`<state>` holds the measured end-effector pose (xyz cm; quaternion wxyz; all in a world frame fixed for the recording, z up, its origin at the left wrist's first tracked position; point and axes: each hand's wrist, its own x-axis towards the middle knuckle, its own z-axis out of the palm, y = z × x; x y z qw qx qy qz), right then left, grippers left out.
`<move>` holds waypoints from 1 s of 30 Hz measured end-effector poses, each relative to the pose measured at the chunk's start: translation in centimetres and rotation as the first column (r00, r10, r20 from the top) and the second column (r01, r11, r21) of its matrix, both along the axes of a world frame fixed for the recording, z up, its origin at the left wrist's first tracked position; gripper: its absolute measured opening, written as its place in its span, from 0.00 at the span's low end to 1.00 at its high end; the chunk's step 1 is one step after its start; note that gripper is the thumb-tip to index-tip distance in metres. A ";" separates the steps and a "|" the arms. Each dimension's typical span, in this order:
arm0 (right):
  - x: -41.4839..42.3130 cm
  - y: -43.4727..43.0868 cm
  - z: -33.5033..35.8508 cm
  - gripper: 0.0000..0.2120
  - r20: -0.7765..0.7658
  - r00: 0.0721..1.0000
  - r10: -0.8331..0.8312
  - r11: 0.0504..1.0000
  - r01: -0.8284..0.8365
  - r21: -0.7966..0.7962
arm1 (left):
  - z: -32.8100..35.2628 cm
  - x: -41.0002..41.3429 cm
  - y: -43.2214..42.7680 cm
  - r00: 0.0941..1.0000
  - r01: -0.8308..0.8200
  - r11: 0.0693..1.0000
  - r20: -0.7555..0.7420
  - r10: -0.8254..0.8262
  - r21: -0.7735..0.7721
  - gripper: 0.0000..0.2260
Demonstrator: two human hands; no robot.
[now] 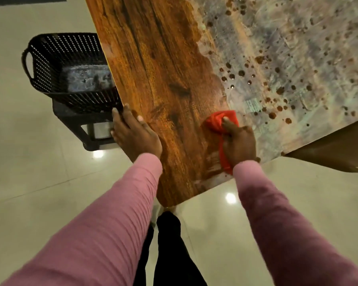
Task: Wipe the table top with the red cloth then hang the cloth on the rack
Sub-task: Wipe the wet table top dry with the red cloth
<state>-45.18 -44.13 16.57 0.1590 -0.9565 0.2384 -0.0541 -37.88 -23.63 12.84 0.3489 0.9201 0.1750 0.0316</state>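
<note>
The wooden table top (153, 58) runs from the near corner up and away. Its left strip shows bare brown grain; the right part (287, 48) is coated with a pale grey film dotted with several brown spots. The red cloth (217, 120) is bunched under my right hand (239, 141), pressed on the table at the border between bare wood and film, with a tail of cloth hanging back past my wrist. My left hand (132, 133) lies flat on the table's left edge, fingers spread, holding nothing. No rack is in view.
A black perforated plastic basket (50, 65) sits on a dark stool (89, 137) just left of the table edge, close to my left hand. A brown chair or seat edge (335, 149) juts in at the right. Glossy pale floor tiles (39, 172) surround the table.
</note>
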 end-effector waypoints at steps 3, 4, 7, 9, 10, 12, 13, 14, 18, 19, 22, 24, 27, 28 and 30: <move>-0.9 1.6 -0.4 0.20 -0.018 0.999 -0.040 0.999 0.040 0.010 | -0.3 -3.9 -0.3 0.998 0.053 0.998 -0.029 -0.052 0.021 0.20; -2.4 4.0 -0.8 0.19 -0.026 1.000 0.008 0.999 -0.006 0.046 | -0.4 -4.2 -0.4 0.997 0.074 0.997 -0.024 -0.073 0.031 0.20; -8.9 11.2 -1.6 0.18 0.052 0.969 0.241 0.965 -0.245 0.098 | -0.6 -3.8 -0.7 0.997 0.082 0.996 -0.005 -0.081 0.043 0.19; -11.9 12.1 -1.5 0.21 0.043 0.919 0.392 0.918 -0.394 0.049 | -0.6 -3.8 -0.9 0.997 0.080 0.995 0.002 -0.080 0.051 0.20; -12.3 11.0 -1.3 0.22 0.061 0.901 0.429 0.900 -0.432 0.054 | -0.6 -3.9 -0.9 0.996 0.085 0.995 0.001 -0.085 0.056 0.20; -12.1 7.5 -1.3 0.24 0.029 0.930 0.366 0.929 -0.367 0.037 | -0.7 -3.9 -0.8 0.995 0.097 0.994 -0.007 -0.096 0.054 0.20; -11.7 5.4 -1.3 0.24 0.037 0.967 0.251 0.967 -0.252 0.039 | -0.8 -3.9 -0.8 0.995 0.100 0.993 -0.012 -0.099 0.057 0.20; -11.1 3.1 -1.2 0.23 0.062 0.990 0.127 0.991 -0.129 0.030 | -0.7 -3.9 -0.8 0.995 0.104 0.993 -0.016 -0.103 0.062 0.20; -9.2 1.8 -0.7 0.24 0.062 0.987 -0.147 0.989 0.148 -0.025 | -0.5 -4.0 -0.8 0.992 0.126 0.990 -0.025 -0.124 0.068 0.20; -9.3 3.7 -0.9 0.22 0.066 0.985 -0.157 0.988 0.157 0.002 | -0.4 -3.9 -0.7 0.991 0.130 0.989 -0.027 -0.128 0.073 0.20; -12.1 11.1 -1.1 0.21 0.062 0.997 0.044 0.993 -0.051 0.104 | -0.2 -3.8 -0.8 0.991 0.131 0.988 -0.027 -0.129 0.086 0.20; -13.4 12.8 -0.5 0.25 0.004 0.969 0.248 0.965 -0.247 0.091 | 0.0 -3.9 -0.8 0.992 0.124 0.989 -0.018 -0.123 0.081 0.20; -12.9 8.2 0.1 0.22 0.013 0.964 0.264 0.958 -0.264 0.117 | -0.1 -3.8 -0.7 0.991 0.136 0.988 -0.011 -0.135 0.078 0.20; -12.5 6.0 0.2 0.21 0.006 0.988 0.152 0.980 -0.151 0.127 | -0.2 -3.8 -0.6 0.991 0.130 0.989 -0.013 -0.130 0.073 0.21; -11.4 0.1 0.2 0.16 -0.048 0.997 -0.061 0.995 0.065 0.079 | -0.3 -3.9 -0.5 0.993 0.116 0.990 -0.011 -0.115 0.079 0.20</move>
